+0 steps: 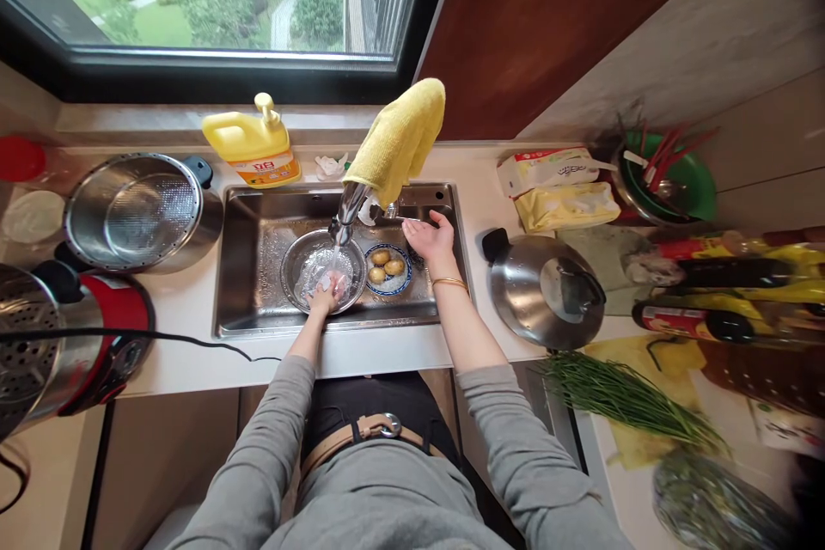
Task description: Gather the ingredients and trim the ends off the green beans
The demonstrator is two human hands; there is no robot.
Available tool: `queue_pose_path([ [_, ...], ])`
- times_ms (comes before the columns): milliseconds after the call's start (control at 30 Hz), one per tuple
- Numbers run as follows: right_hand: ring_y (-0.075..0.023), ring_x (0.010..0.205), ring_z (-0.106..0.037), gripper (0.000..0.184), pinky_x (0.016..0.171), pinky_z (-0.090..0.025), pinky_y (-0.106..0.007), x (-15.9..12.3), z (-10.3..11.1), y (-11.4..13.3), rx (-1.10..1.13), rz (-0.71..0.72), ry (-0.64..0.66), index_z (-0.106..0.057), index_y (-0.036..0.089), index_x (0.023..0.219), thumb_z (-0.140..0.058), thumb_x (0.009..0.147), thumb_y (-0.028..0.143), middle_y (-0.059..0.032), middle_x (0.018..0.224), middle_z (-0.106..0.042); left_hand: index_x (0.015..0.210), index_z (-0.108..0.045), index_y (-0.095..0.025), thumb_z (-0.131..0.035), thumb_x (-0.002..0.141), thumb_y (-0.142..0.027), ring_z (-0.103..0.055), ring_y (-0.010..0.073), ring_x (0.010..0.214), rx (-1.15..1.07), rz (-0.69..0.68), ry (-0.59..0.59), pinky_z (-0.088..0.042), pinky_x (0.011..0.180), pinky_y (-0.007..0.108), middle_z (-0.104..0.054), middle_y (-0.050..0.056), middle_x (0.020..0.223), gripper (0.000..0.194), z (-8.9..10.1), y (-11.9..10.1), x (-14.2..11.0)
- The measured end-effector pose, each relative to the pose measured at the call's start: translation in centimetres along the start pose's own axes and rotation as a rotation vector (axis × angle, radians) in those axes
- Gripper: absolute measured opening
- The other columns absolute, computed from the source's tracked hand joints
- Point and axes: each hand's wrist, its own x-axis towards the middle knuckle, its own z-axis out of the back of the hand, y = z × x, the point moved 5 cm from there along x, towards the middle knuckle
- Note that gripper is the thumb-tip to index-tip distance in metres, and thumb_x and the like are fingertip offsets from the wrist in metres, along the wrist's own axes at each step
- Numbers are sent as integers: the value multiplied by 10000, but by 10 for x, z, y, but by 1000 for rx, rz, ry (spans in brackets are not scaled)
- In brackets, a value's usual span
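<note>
My left hand (326, 294) is in a round metal basin (287, 268), under water running from the tap (348, 210). Its fingers look spread, though splashing water blurs them. To the right of the tap, my right hand (430, 234) has its palm turned up and fingers stretched out, with the fingertips at the thin tap lever (398, 218); I cannot tell whether they touch. Beside the basin, several small yellow potatoes (381, 258) lie on a blue-rimmed plate (408, 268). Both vessels stand in the steel sink (251, 275). A yellow cloth (400, 137) drapes over the tap's top.
Left of the sink are a steel steamer pot (145, 215), a red-sided cooker (116, 326) with a black cord, and a yellow detergent jug (258, 150). To the right lie a domed steel lid (547, 292), tissue packs (567, 206), bottles (689, 320) and green stalks (632, 400).
</note>
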Motion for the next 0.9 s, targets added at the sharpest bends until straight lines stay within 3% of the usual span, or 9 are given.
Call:
queue_pose_path([
  [233,-211,1232,-592,415,925,-584,-347,-2,-2,1,-21,15,-8,-540,123,1248,-481,873,289,-171,1218,-634,1574,-159,-310,-278,970,-538,-223,354,1494,8,3,6,-133,1159,667,-187,166,1632,656,-4,2,1],
  [500,-214,1249,-577,512,873,-602,-323,-1,-7,1,-1,-2,0,-462,91,1353,-463,890,308,-194,1297,-590,1558,-238,-277,-340,975,-506,-266,381,1470,-8,-3,-16,-172,1145,661,-261,159,1613,635,1,2,-1],
  [733,-230,1202,-599,511,876,-601,-379,-1,-6,5,-14,10,-4,-467,90,1343,-460,883,315,-195,1248,-611,1568,-183,-323,-304,969,-515,-228,354,1492,33,21,10,-159,1157,659,-200,139,1633,641,-1,3,3],
  [900,-231,1190,-601,545,827,-611,-343,-2,-7,6,-1,3,0,-448,55,1352,-458,873,314,-209,1232,-605,1573,-137,-330,-269,961,-526,-200,357,1499,64,21,19,-158,1154,664,-172,136,1637,656,-4,4,7],
])
